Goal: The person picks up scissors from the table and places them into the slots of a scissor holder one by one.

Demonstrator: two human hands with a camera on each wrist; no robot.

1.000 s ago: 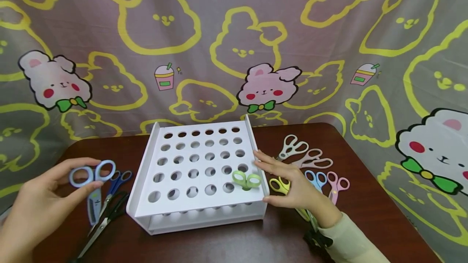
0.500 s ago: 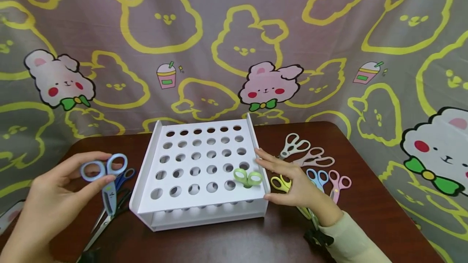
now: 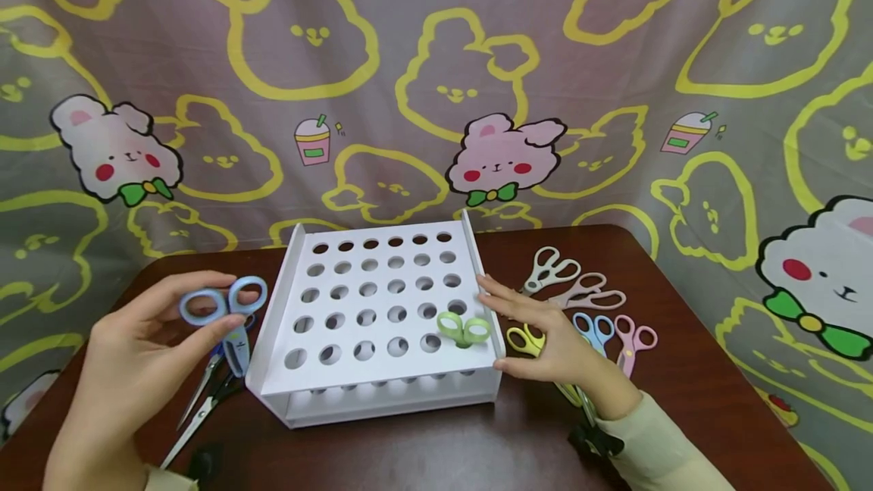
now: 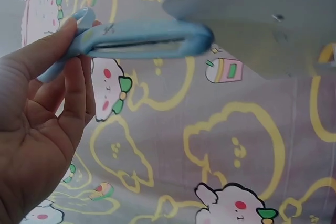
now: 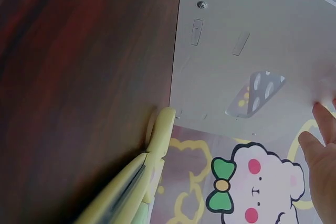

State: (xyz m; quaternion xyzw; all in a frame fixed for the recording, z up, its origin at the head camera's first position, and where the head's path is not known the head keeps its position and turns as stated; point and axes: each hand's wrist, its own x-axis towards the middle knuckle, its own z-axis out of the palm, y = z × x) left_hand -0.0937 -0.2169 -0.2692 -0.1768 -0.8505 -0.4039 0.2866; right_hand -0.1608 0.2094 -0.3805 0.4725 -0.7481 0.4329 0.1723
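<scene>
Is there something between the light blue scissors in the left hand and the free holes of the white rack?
Nothing visible blocks it. The left hand pinches the light blue plastic-handled scissors just left of the white perforated rack; only the green-handled scissors fill one front-right hole.

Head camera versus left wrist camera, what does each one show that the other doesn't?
Only the head view shows the right hand against the white rack, green scissors standing in a hole, and loose scissors on the table. Only the left wrist view shows the held scissors edge-on. Both show the left hand pinching the blue scissors.
</scene>
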